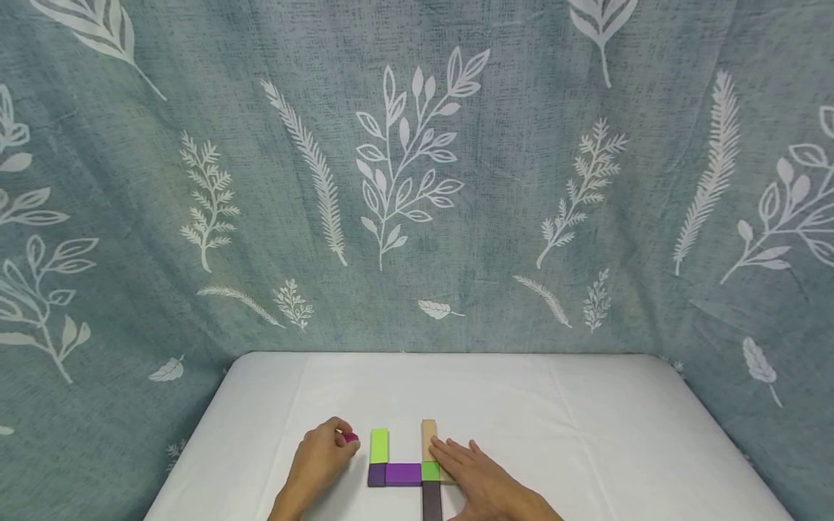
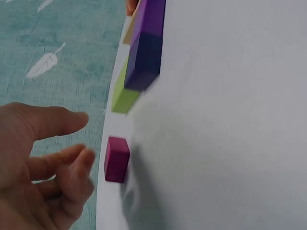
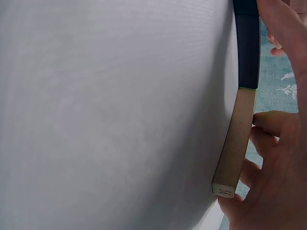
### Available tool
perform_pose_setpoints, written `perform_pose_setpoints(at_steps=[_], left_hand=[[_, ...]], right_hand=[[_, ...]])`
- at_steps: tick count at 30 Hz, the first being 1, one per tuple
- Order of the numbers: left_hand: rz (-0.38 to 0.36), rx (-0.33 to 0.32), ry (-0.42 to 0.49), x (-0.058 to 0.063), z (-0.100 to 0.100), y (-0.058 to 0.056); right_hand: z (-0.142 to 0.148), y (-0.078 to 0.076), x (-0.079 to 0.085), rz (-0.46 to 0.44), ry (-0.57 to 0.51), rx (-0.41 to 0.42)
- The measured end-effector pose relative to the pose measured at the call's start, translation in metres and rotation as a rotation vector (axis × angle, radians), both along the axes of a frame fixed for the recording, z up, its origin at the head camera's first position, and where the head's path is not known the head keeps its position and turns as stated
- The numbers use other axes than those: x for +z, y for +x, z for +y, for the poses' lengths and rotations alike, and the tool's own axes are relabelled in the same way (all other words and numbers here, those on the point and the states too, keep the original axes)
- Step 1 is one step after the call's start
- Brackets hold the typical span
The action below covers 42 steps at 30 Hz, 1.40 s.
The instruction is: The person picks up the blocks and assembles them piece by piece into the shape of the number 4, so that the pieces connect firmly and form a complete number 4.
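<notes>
My left hand [image 1: 323, 452] is at a small magenta block [image 2: 116, 159] left of a row of coloured blocks. In the left wrist view its thumb and fingers are parted, and the block sits just past the fingertips. My right hand [image 1: 478, 477] lies flat with fingers extended, its fingertips on an upright-running tan wooden block [image 1: 428, 434]. It partly covers a second tan block [image 1: 446, 476] beside a green square block [image 1: 430, 471]. A wooden block [image 3: 235, 139] with a mark printed on its end runs along the fingers in the right wrist view.
Joined to the green block are a purple block [image 1: 403, 475] on its left and a dark brown block [image 1: 432, 501] below. A dark purple block [image 1: 377, 475] ends the row, with a lime block [image 1: 379, 446] above it. The white table [image 1: 586, 412] meets a leaf-patterned curtain [image 1: 495, 217].
</notes>
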State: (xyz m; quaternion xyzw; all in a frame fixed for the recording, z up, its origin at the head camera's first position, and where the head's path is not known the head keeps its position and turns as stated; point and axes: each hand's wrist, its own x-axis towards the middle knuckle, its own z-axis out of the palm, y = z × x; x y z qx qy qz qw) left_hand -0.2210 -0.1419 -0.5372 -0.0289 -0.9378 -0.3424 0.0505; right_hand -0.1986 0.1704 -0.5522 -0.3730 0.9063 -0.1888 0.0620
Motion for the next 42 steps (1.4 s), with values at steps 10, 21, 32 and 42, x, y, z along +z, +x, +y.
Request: perform_pose_setpoints(at_steps=[10, 21, 32, 42], left_hand=[[0.059, 0.086, -0.118, -0.006, -0.010, -0.003], [0.105, 0.050, -0.148, -0.018, -0.008, -0.006], [0.074, 0.078, -0.148, -0.020, -0.006, -0.008], [0.074, 0.076, -0.146, -0.021, -0.007, -0.007]], right_hand=[[0.001, 0.000, -0.001, 0.013, 0.004, -0.001], [0.001, -0.001, 0.000, 0.007, 0.002, -0.004], [0.001, -0.002, -0.002, -0.032, 0.003, -0.021], [0.001, -0.002, -0.001, -0.058, -0.010, -0.016]])
